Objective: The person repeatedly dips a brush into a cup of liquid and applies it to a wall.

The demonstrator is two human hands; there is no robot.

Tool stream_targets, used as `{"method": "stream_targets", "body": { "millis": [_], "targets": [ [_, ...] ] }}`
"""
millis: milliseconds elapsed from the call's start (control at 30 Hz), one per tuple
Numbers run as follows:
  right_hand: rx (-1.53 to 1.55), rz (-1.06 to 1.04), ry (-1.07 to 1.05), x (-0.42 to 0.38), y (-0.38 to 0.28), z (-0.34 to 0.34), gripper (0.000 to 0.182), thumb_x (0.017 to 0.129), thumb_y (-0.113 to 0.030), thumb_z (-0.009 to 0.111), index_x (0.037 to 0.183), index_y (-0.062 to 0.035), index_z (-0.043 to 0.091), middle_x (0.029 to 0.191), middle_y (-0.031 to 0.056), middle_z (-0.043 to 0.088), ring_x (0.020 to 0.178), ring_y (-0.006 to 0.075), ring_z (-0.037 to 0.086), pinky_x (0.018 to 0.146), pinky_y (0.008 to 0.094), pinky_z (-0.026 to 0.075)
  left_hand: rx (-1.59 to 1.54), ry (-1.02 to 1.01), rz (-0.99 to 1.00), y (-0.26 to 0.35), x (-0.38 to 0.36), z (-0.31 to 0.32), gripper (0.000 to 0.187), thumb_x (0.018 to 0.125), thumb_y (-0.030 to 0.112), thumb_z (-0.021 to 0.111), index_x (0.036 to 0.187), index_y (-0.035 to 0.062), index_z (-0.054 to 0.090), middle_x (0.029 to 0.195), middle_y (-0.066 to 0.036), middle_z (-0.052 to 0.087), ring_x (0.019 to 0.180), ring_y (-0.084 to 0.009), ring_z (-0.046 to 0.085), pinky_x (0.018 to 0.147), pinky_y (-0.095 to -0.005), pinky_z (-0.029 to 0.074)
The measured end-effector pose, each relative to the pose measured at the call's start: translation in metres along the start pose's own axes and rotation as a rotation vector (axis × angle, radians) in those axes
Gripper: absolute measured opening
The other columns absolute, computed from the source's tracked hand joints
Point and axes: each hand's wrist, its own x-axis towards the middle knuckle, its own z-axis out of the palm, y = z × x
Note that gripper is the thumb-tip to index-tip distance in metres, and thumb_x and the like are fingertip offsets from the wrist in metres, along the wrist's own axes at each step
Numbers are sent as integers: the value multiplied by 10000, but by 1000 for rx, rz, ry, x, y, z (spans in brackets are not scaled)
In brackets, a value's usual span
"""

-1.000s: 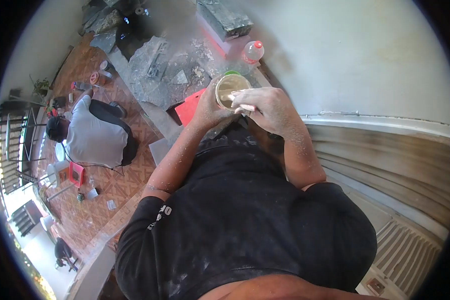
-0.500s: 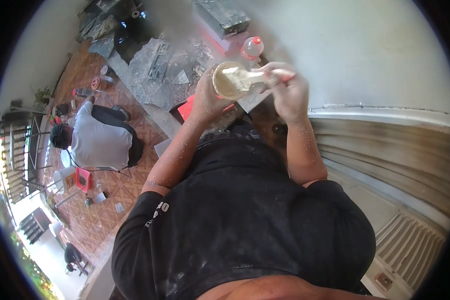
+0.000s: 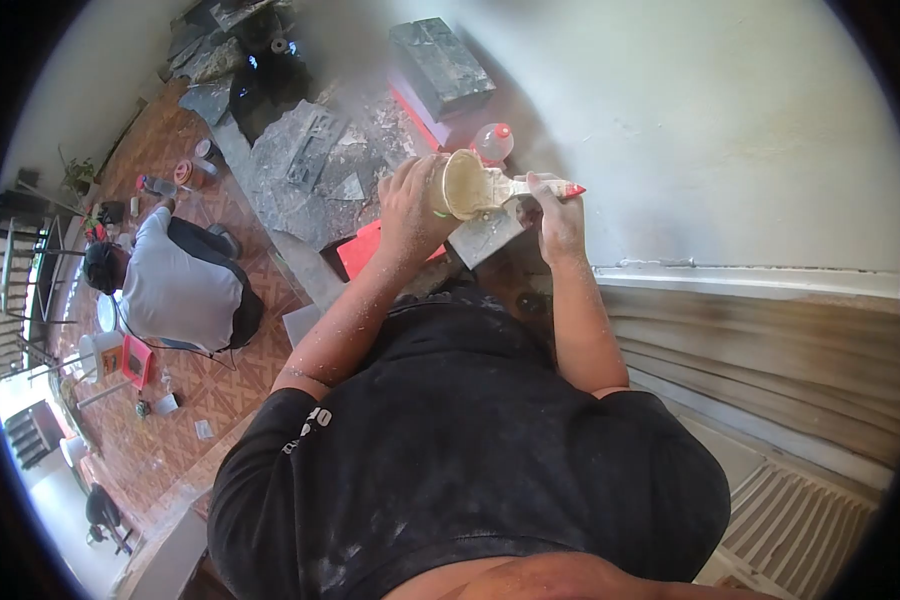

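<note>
A small tub (image 3: 464, 186) with a cream-coated inside is tipped toward the right in my left hand (image 3: 410, 207), whose fingers wrap round its side. My right hand (image 3: 562, 228) pinches the handle of a paintbrush (image 3: 519, 188) with a red handle end. Pale paint covers the brush head, which lies across the tub's rim. Behind the tub stands a clear plastic bottle (image 3: 493, 143) with a red cap. White specks dot my left forearm.
A dusty, cluttered surface (image 3: 300, 170) holds a dark block (image 3: 441, 68) and a red object (image 3: 362, 252). A pale wall (image 3: 730, 150) rises on the right. At left, a co-worker in a white shirt (image 3: 182, 285) crouches on the tiled floor (image 3: 195, 405) near containers and a red tray (image 3: 137, 360).
The brush has shifted from inside the tub to its rim, held more level. The tub has tilted further right. My right hand has moved lower, and the view has shifted slightly.
</note>
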Motion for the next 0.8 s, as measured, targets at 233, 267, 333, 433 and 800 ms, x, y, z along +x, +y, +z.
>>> {"method": "stream_targets", "body": {
  "millis": [233,267,333,433,800],
  "targets": [
    [343,144,119,18,-8,9,120,950,-146,622,974,-28,620,790,89,676,581,154,624,497,265,426,182,-66,86,0,17,13,675,615,230,822,1245,153,591,1248,-21,634,1207,-244,556,946,-455,379],
    [441,201,152,22,-5,7,85,949,-136,608,933,-53,593,784,91,670,615,173,639,512,279,432,189,-65,87,-3,16,18,676,613,224,818,1246,155,592,1254,-18,632,1216,-241,550,950,-455,375],
    [556,271,196,30,-2,2,101,929,-149,631,927,-55,592,789,94,661,635,171,614,527,279,425,171,-20,49,-8,19,25,668,617,217,819,1244,154,596,1246,-28,637,1203,-252,560,945,-458,386],
    [703,245,167,37,-1,-11,97,931,-159,636,925,-71,596,819,81,667,673,164,614,546,281,427,61,82,-98,-20,17,36,643,643,218,834,1236,132,601,1192,-76,657,1124,-305,604,910,-463,439],
    [-118,-977,75,79,-287,-64,130,959,-131,640,988,-18,582,807,83,648,653,140,618,572,310,517,-842,-142,-382,-67,23,78,743,612,199,904,1246,26,559,1134,-91,669,1038,-208,656,927,-366,521]
  ]
}}
